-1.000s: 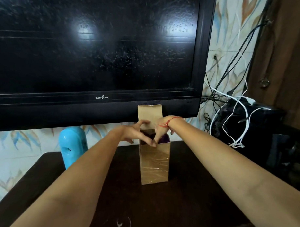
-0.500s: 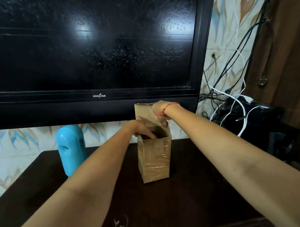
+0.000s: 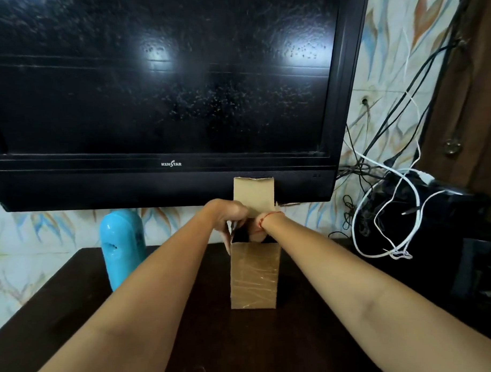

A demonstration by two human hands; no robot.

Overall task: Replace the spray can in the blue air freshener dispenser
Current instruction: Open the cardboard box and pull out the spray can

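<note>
Bench [image 3: 314, 347]: dark wood, carrying the items below.

Box [image 3: 254, 277]: tall brown cardboard, upright at bench centre, front face taped. Top open; rear flap raised upright against the lower edge of the TV.

Left hand [image 3: 231, 214]: at the box's top left corner, fingers curled over the left rim and pinching it; one finger runs down the outside left edge.

Right hand [image 3: 258, 232]: dipped into the box mouth from the right, fingers hidden inside. Whether it grips anything cannot be told. Red thread [image 3: 267, 216] round the wrist.

Dispenser [image 3: 121, 247]: blue, rounded top, standing upright at far left of the bench, well apart from the box and both hands. Small opening on its front.

Spray can: not visible; box interior dark.

TV [image 3: 163, 88]: black, mounted on the tiled wall behind, screen off, two light reflections.

Cables [image 3: 390, 208]: black and white, tangled over dark equipment at right.
</note>
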